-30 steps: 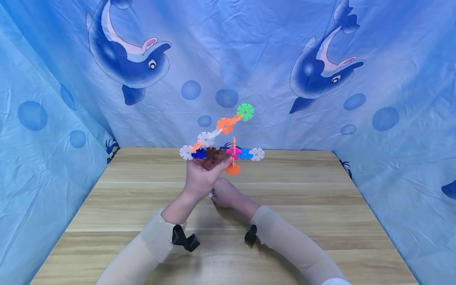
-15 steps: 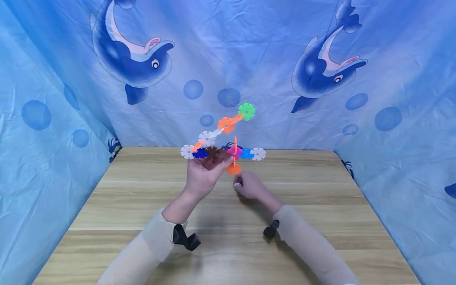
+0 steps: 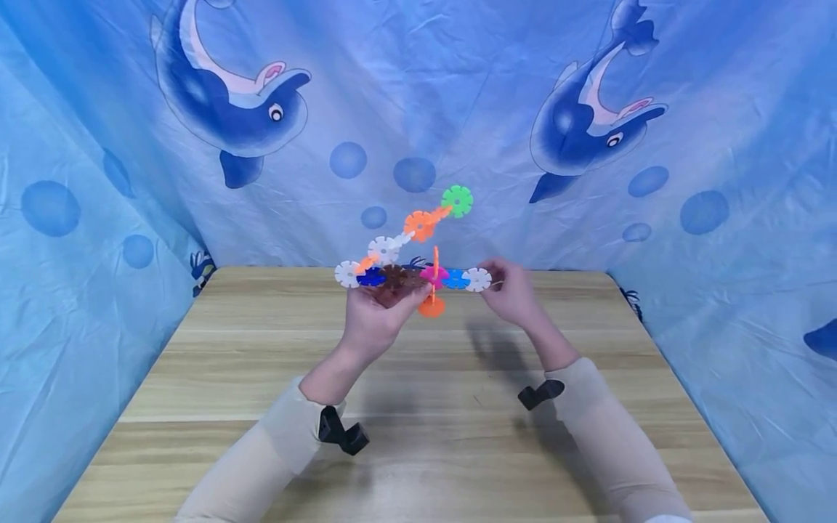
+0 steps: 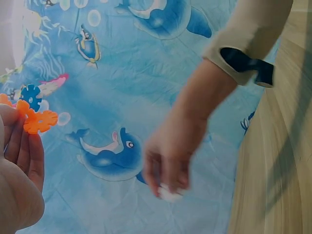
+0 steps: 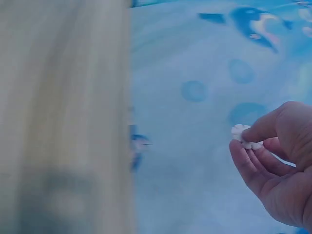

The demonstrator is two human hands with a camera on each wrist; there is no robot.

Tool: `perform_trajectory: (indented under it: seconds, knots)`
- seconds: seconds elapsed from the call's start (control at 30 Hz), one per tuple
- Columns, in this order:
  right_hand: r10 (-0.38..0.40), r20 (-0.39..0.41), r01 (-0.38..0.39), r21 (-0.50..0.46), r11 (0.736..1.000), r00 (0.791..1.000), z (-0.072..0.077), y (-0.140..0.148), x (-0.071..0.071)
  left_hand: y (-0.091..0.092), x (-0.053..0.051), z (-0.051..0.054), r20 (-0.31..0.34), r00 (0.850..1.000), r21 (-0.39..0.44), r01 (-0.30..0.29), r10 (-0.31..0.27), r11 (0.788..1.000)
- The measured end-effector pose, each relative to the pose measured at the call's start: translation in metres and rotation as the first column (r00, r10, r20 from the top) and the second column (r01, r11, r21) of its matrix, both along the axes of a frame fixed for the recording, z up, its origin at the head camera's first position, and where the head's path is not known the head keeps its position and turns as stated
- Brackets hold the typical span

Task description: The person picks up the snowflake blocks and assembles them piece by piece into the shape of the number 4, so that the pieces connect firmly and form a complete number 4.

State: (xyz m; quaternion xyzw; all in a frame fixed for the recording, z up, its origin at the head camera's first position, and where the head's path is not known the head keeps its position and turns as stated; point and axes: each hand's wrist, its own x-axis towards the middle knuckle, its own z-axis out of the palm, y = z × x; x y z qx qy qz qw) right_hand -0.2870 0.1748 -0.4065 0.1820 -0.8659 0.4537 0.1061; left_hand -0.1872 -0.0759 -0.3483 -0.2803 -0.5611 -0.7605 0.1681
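Above the table my left hand [image 3: 374, 319] holds a structure of interlocking notched plastic discs, with its thumb along the middle of the row. The row has a white disc [image 3: 347, 274] at its left end, then dark blue, brown [image 3: 394, 277], pink and light blue [image 3: 455, 278] ones, and another white disc [image 3: 478, 280] at its right end. A slanting branch climbs to a green disc [image 3: 457, 201]. Under the pink part hangs an orange disc [image 3: 431, 307]. My right hand [image 3: 516, 294] pinches a loose white notched disc [image 5: 239, 131] beside the row's right end.
A wooden table [image 3: 418, 450] lies below both hands. Blue cloth [image 3: 418, 87] printed with dolphins hangs behind and along both sides. Each wrist wears a black camera mount, the left mount [image 3: 343, 432] and the right mount [image 3: 541, 394].
My right hand has moved from beneath the structure, out to the right and up to the level of the row, carrying the white disc. The left hand keeps its hold almost unmoved.
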Motion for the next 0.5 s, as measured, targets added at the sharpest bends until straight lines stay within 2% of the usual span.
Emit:
perform_trajectory:
  seconds: [0.13, 0.3, 0.5]
  knots:
    - [-0.018, -0.064, 0.009, -0.130, 0.991, 0.998, 0.029, 0.001, 0.014, -0.001, 0.002, -0.002, 0.021, 1.000, -0.003, 0.014, -0.014, 1.000]
    - [0.029, -0.145, -0.067, -0.259, 0.963, 0.989, 0.067, -0.007, 0.040, -0.003, 0.002, -0.003, 0.019, 1.000, -0.007, 0.007, -0.007, 1.000]
    - [0.088, -0.306, -0.187, -0.308, 0.933, 0.948, 0.096, -0.017, 0.061, -0.003, -0.002, -0.006, -0.001, 1.000, -0.003, 0.007, -0.007, 1.000]
